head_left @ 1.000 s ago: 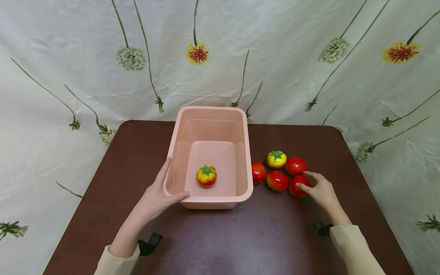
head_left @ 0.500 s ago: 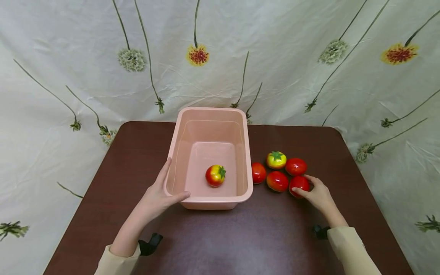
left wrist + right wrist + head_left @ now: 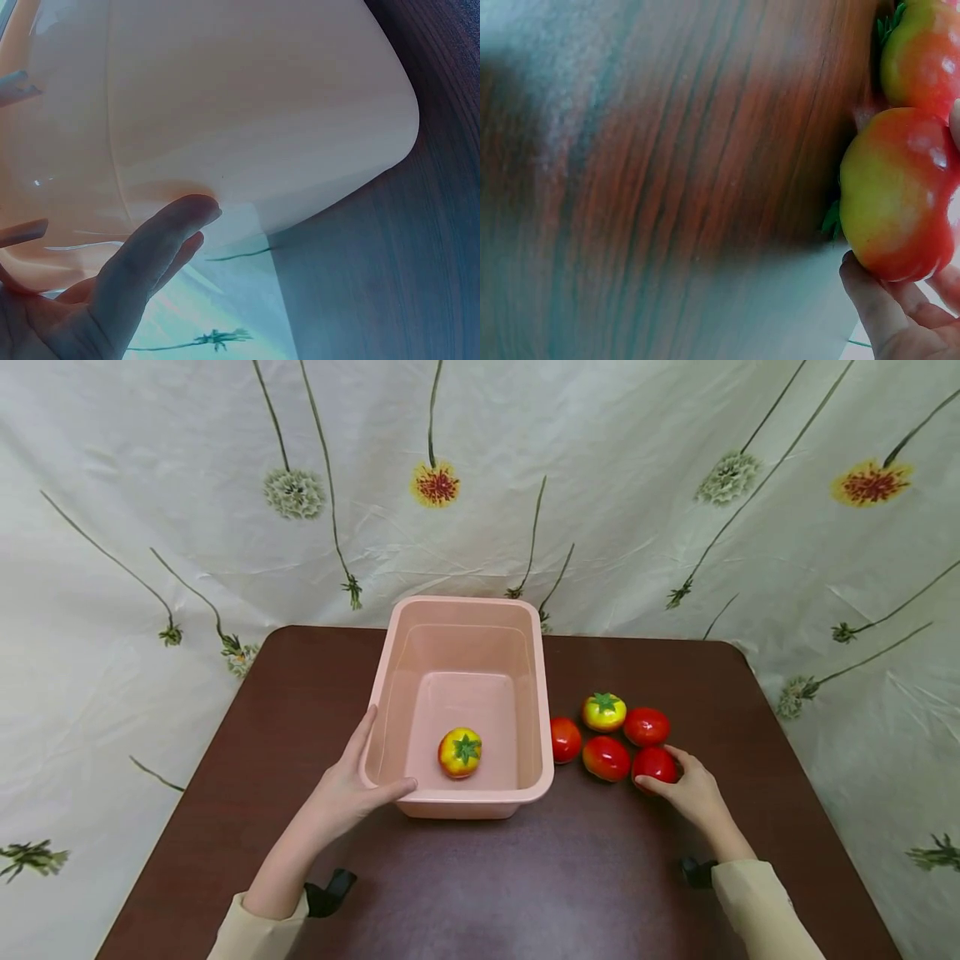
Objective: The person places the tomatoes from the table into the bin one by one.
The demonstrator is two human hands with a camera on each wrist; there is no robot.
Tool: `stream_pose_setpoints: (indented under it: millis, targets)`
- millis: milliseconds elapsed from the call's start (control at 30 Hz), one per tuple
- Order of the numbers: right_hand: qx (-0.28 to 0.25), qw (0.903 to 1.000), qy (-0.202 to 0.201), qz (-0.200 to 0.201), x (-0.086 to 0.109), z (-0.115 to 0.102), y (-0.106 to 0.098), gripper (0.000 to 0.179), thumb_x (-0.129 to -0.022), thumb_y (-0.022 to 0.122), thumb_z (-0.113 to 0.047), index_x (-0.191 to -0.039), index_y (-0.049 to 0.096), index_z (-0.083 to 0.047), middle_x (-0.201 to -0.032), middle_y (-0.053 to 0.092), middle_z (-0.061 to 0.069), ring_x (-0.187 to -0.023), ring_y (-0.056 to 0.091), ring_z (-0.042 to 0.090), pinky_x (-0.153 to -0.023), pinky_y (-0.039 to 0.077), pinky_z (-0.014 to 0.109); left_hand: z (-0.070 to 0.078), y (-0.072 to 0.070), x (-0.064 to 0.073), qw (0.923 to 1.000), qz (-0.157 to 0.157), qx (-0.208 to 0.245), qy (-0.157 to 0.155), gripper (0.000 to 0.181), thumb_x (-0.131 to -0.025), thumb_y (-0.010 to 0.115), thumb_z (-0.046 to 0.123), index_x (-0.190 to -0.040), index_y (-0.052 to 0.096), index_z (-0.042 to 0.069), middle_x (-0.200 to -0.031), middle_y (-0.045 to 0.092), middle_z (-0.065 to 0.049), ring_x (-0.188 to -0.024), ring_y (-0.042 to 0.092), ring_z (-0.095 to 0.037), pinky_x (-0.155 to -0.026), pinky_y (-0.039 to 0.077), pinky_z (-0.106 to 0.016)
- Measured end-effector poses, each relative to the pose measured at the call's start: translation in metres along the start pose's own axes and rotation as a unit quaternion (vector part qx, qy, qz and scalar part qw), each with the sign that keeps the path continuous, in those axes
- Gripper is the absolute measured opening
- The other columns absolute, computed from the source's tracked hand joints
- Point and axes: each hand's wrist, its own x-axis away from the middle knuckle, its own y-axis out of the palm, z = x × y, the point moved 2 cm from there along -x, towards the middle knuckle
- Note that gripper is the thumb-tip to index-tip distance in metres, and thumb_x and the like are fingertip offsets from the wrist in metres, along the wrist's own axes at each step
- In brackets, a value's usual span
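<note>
A pink plastic basin (image 3: 528, 710) stands near the middle of the table, with one yellow-red toy tomato (image 3: 460, 752) lying inside it. My left hand (image 3: 341, 797) grips the basin's near left corner, thumb over the rim. In the left wrist view, fingers (image 3: 161, 232) lie against the outer wall. To the right of the basin, my right hand (image 3: 693, 785) holds a red tomato (image 3: 655, 766) between thumb and fingers. That tomato (image 3: 892, 195) sits stem side down on the table in the right wrist view.
Beside the held tomato are a red tomato (image 3: 647, 727), another red tomato (image 3: 607, 758), a tomato (image 3: 566, 740) by the basin wall, and a yellow one with its green stem up (image 3: 603, 712). A flowered cloth (image 3: 480, 477) hangs behind the dark table (image 3: 480, 893).
My right thumb and fingers have closed in around the red tomato. Inside the basin the yellow-red tomato has rolled about and turned. My left hand stays on the basin corner.
</note>
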Motion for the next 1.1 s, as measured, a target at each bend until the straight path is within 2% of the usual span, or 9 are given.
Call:
stream_pose_setpoints:
  millis: [300, 500, 767, 1100]
  targets:
    - [-0.011, 0.9999, 0.006, 0.011, 0.004, 0.005, 0.0, 0.086, -0.086, 0.074, -0.043, -0.146, 0.037, 0.007, -0.141, 0.044, 0.034, -0.121, 0.047, 0.047, -0.1, 0.045, 0.059, -0.001, 0.001, -0.001, 1.0, -0.003, 0.0, -0.007, 0.116, -0.078, 0.075, 0.057, -0.158, -0.007, 0.036, -0.164, 0.016, -0.016, -0.141, 0.034, -0.042, -0.108, 0.035, -0.064]
    - [-0.041, 0.9989, 0.014, 0.021, 0.008, 0.003, -0.01, 0.086, -0.087, 0.073, -0.041, -0.148, 0.034, 0.005, -0.144, 0.042, 0.032, -0.123, 0.046, 0.045, -0.101, 0.045, 0.058, 0.0, 0.001, -0.001, 1.0, -0.003, -0.005, -0.005, 0.117, -0.077, 0.075, 0.058, -0.158, -0.007, 0.035, -0.164, 0.016, -0.016, -0.141, 0.035, -0.043, -0.108, 0.035, -0.064]
    - [-0.052, 0.9978, -0.012, 0.041, 0.01, -0.012, -0.026, 0.085, -0.088, 0.071, -0.043, -0.15, 0.034, 0.003, -0.147, 0.041, 0.031, -0.124, 0.048, 0.045, -0.099, 0.048, 0.057, 0.0, 0.0, -0.001, 1.0, 0.001, -0.008, 0.004, 0.116, -0.079, 0.075, 0.056, -0.158, -0.008, 0.036, -0.165, 0.014, -0.016, -0.14, 0.035, -0.043, -0.108, 0.035, -0.064]
    - [-0.05, 0.9972, -0.032, 0.045, 0.008, -0.035, -0.035, 0.087, -0.088, 0.071, -0.046, -0.151, 0.033, 0.0, -0.147, 0.041, 0.029, -0.123, 0.048, 0.045, -0.093, 0.051, 0.057, 0.0, 0.0, -0.002, 1.0, 0.002, 0.004, 0.007, 0.117, -0.079, 0.076, 0.055, -0.158, -0.008, 0.034, -0.164, 0.015, -0.017, -0.141, 0.034, -0.041, -0.109, 0.035, -0.063]
